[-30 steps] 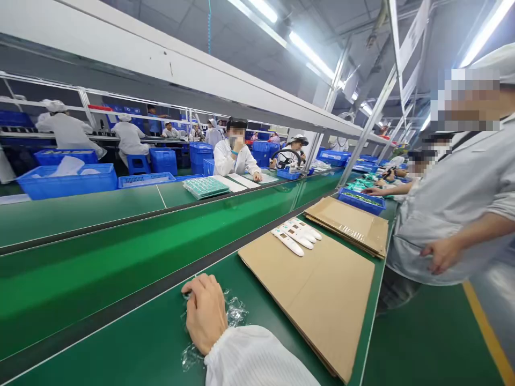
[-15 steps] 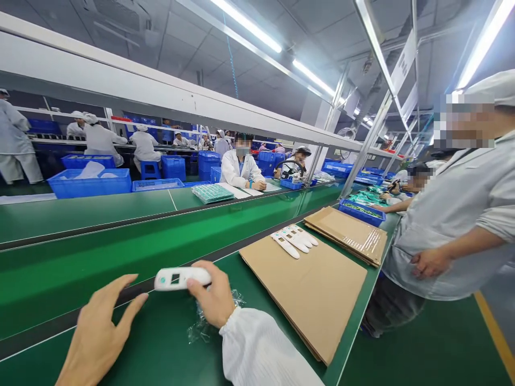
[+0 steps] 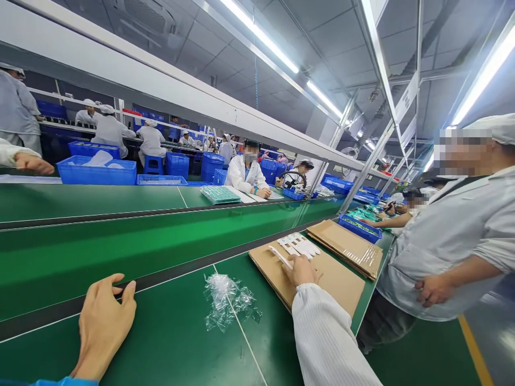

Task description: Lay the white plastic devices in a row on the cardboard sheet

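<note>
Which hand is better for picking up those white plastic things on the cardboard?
The right hand looks better: it is right at the white plastic devices on the flat brown cardboard sheet. The left hand lies farther off on the green conveyor belt.

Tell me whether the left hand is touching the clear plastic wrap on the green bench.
Apart. The head view shows bare green bench between the left hand and the clear plastic wrap.
</note>
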Demonstrator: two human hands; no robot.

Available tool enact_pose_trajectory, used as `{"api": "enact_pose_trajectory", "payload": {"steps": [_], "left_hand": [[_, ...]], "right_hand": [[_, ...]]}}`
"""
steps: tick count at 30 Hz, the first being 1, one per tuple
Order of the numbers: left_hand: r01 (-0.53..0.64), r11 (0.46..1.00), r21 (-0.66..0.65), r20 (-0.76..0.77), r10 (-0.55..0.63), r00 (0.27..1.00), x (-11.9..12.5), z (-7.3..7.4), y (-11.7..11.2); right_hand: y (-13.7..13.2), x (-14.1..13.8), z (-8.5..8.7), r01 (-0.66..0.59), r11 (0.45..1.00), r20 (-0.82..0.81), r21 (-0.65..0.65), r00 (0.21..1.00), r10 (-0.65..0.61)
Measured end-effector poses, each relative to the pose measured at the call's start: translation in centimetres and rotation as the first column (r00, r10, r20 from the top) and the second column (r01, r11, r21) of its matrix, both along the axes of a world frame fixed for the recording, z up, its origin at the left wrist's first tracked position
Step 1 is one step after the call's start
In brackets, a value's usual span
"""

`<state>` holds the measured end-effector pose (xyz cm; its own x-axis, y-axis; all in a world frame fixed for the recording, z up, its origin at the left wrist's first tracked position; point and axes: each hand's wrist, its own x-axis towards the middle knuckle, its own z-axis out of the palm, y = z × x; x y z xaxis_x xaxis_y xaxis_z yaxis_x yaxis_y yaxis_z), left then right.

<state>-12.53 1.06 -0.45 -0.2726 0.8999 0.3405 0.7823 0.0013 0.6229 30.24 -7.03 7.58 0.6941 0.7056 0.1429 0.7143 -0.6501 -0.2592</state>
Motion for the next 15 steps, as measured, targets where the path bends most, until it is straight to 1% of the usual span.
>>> {"api": "enact_pose_trajectory", "payload": {"steps": [4,9,12,15], "left_hand": [[-0.003,1.000,-0.005,0.026,0.004,1.000,-0.2,-0.1,-0.1],[-0.001,1.000,-0.024,0.050,0.002,0.999,-0.2,0.1,-0.1],[-0.015,1.000,-0.014,0.050,0.016,0.999,-0.2,0.0,0.1],[-0.008,1.000,-0.018,0.049,0.008,0.999,-0.2,0.0,0.2]], "right_hand": [[0.9,0.6,0.8,-0.048,0.989,0.028,-0.138,0.998,0.053],[1.5,1.3,2.0,-0.095,0.952,-0.001,-0.291,0.995,0.099],[2.1,1.3,2.1,-0.074,0.952,0.027,-0.297,0.996,0.086],[2.9,1.1,1.9,-0.032,0.972,0.091,-0.233,0.994,0.054]]}}
